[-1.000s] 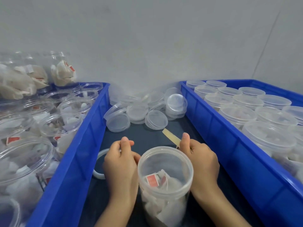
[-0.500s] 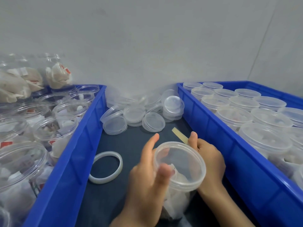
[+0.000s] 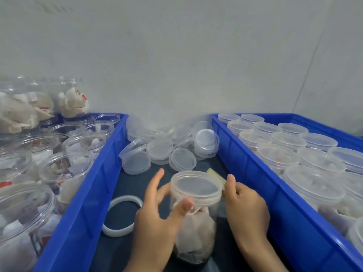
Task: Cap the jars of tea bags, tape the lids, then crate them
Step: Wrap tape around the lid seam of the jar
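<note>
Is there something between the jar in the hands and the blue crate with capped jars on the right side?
Only the right hand at the jar; past it, the crate wall.

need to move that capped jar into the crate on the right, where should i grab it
Take the jar around its straight clear wall just below the lid, coming in from the sides with the fingers wrapped round. It stands upright and the left hand and right hand already flank it. I would avoid lifting by the lid alone, since no tape shows on it yet.
</note>
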The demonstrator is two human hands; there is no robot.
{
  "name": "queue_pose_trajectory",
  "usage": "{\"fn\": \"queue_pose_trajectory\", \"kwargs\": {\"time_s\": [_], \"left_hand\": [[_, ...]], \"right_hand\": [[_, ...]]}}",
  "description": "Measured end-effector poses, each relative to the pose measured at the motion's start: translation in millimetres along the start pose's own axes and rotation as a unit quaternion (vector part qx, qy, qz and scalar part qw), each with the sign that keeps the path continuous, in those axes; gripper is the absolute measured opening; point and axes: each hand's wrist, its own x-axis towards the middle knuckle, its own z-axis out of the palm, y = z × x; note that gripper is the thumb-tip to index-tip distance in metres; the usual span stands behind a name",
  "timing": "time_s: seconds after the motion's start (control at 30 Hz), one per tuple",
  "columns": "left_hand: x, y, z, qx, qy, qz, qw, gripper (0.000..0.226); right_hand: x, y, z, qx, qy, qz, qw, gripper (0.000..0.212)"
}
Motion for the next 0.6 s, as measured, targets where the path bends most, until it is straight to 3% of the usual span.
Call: {"fn": "queue_pose_trajectory", "kwargs": {"time_s": [0.1, 0.2, 0.23, 0.33, 0.4, 0.6], "left_hand": [[0.8, -5.6, 6.3, 0.007, 0.080, -0.016, 0.997, 0.043], [-2.0, -11.0, 13.7, 0.040, 0.147, 0.011, 0.988, 0.045], [-3.5, -10.3, 15.4, 0.024, 0.135, -0.005, 0.990, 0.050], [-8.6, -8.5, 20.1, -0.028, 0.011, -0.042, 0.999, 0.105], [-12.4, -13.5, 24.6, -0.029, -0.030, -0.046, 0.998, 0.128], [-5.8, -14.8, 20.6, -0.029, 0.029, -0.079, 0.996, 0.084]], "right_hand": [[-5.2, -5.5, 0.5, -0.032, -0.019, -0.024, 0.999, 0.049], [-8.8, -13.1, -2.0, -0.042, -0.032, -0.040, 0.998, 0.050], [-9.4, -15.1, -3.3, -0.042, -0.034, -0.040, 0.998, 0.051], [-9.8, -17.6, -6.5, -0.036, -0.039, -0.028, 0.998, 0.053], [-8.7, -17.4, -7.2, -0.026, -0.039, -0.011, 0.999, 0.054], [-2.2, -10.9, -11.1, -0.016, -0.035, -0.014, 0.999, 0.065]]}}
